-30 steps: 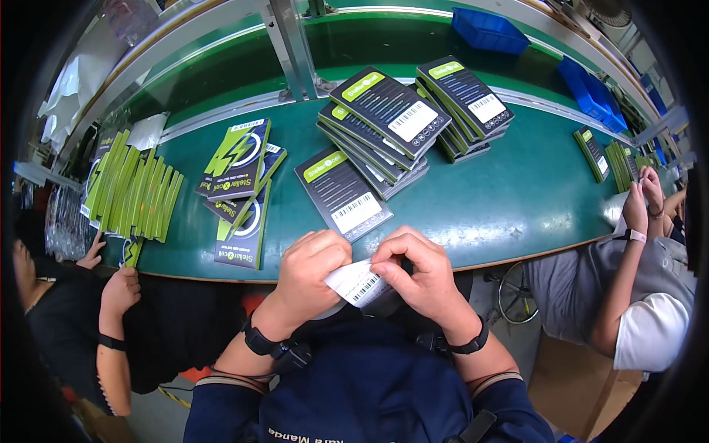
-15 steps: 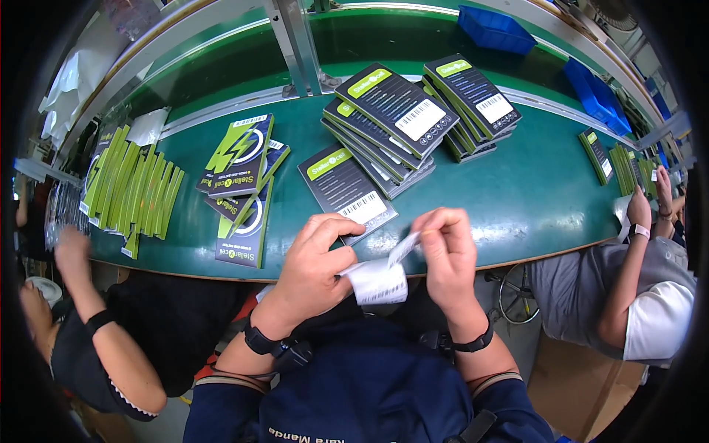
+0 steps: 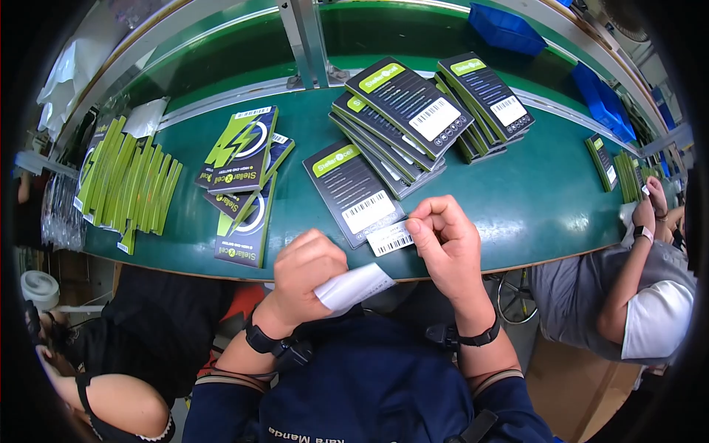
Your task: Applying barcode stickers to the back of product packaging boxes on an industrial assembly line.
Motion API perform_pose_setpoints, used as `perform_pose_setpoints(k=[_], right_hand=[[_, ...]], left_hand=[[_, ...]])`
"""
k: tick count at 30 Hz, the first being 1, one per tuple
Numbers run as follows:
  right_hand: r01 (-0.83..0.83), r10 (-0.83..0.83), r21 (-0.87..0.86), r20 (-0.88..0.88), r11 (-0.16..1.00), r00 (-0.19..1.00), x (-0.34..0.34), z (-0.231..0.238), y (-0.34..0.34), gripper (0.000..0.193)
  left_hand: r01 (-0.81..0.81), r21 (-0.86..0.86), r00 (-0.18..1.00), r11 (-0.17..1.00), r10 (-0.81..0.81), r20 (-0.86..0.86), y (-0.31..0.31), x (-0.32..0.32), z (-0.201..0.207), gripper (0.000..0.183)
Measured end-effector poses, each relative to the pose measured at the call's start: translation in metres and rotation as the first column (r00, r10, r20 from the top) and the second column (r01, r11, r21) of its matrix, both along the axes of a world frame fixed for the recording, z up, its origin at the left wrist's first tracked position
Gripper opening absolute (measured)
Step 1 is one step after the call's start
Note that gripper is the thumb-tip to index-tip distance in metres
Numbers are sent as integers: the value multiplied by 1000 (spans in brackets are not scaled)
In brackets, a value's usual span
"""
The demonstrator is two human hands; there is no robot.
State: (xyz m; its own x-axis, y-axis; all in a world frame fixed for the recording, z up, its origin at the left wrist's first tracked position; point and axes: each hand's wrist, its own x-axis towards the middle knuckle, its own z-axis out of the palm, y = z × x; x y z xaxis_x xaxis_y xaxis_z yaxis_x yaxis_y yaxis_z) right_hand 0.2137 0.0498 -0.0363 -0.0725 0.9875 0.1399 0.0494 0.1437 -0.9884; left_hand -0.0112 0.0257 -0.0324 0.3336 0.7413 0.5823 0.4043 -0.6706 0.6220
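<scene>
My right hand pinches a small white barcode label by its right end, between thumb and forefinger. The label hangs over the near end of a flat black-and-green box; whether it touches the box I cannot tell. That box lies on the table and carries another white barcode label. My left hand is curled closed around a white strip of label paper, which sticks out toward the right, below the box. Part of the strip is hidden in the fingers.
Behind lie two stacks of similar boxes, one in the middle and one to its right. Left are a smaller pile and a leaning row. Blue bins stand at the back. A co-worker sits right, another left.
The small label has come apart from the paper strip and moved over the box's near end in my right hand. My left hand has dropped slightly with the strip. The left co-worker's arm has drawn back.
</scene>
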Motion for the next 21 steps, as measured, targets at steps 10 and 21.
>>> perform_pose_setpoints(k=[10,21], right_hand=[[-5,-13,74,231,997,973,-12,9,2,11],[36,-70,99,364,994,929,-19,13,3,10]], left_hand=[[156,19,987,988,-156,24,2,-4,-4,20],[51,54,999,997,-51,-2,1,2,-3,33]])
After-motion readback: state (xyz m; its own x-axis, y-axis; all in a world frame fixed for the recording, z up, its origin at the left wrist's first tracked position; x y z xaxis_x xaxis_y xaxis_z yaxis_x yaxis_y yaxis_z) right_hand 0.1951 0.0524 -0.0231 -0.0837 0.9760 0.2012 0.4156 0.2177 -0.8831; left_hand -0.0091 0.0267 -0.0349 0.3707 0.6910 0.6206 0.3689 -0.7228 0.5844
